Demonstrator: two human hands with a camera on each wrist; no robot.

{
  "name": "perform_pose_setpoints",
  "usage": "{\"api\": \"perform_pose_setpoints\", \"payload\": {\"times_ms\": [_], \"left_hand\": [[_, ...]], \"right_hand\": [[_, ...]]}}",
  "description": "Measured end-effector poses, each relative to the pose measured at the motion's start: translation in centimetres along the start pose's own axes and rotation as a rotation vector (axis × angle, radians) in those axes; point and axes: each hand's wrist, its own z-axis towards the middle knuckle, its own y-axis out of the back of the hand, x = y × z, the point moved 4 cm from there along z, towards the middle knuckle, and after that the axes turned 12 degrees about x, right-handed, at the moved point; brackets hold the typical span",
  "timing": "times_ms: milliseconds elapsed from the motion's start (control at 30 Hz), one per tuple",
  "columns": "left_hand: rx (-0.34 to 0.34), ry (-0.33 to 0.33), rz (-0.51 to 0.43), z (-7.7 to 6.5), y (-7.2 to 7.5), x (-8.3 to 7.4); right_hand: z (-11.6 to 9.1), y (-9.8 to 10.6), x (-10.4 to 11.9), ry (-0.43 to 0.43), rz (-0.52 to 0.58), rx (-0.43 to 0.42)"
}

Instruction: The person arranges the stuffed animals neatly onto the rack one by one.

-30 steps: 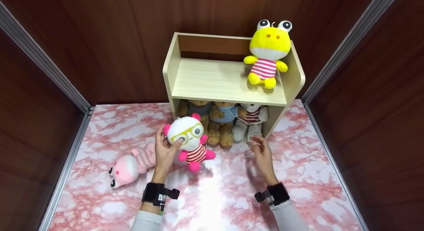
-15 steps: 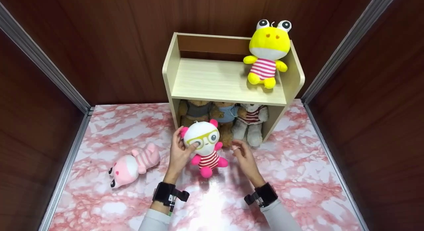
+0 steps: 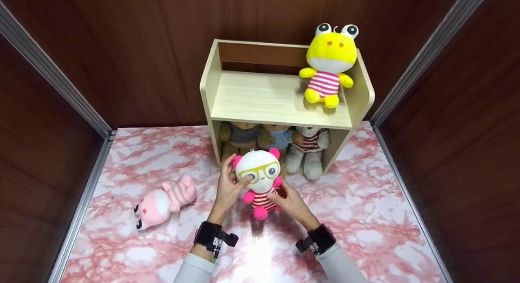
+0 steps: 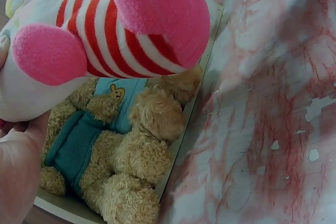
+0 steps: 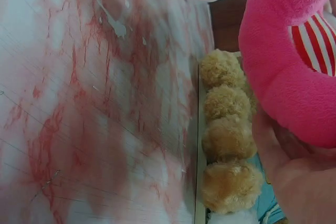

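Note:
A plush panda (image 3: 263,169) with a white head, yellow glasses, pink ears and limbs and a red-striped body is held upright in front of the shelf. My left hand (image 3: 228,189) grips the side of its head, the thumb over one lens. My right hand (image 3: 294,204) holds its striped body from the other side, thumb in front. In the left wrist view the panda's striped belly (image 4: 115,30) and a pink foot show close up. The right wrist view shows its pink legs (image 5: 283,72) above my right palm (image 5: 299,177).
A two-level wooden shelf (image 3: 280,98) stands at the back. A yellow plush frog (image 3: 327,68) sits at its upper right. Several teddy bears (image 3: 310,153) fill the lower level. A pink plush frog (image 3: 162,204) lies on the marbled surface (image 3: 134,254) at left. Dark panels enclose three sides.
My left hand has carried the panda rightward to the middle and turned it more upright. My right hand has come in from the right and taken hold of its body.

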Motion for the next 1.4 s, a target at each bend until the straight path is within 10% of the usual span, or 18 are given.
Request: {"api": "perform_pose_setpoints", "payload": {"times_ms": [733, 1133, 1400], "left_hand": [[0.121, 0.045, 0.030, -0.4, -1.9, 0.8], [0.052, 0.158, 0.136, -1.7, -0.5, 2.1], [0.174, 0.218, 0.211, -2.8, -0.9, 1.1]], "right_hand": [[-0.9, 0.3, 3.1, 0.074, 0.061, -0.208], [-0.6, 3.0, 3.6, 0.094, 0.091, -0.286], [-0.4, 4.7, 6.0, 0.162, 0.035, -0.347]]}}
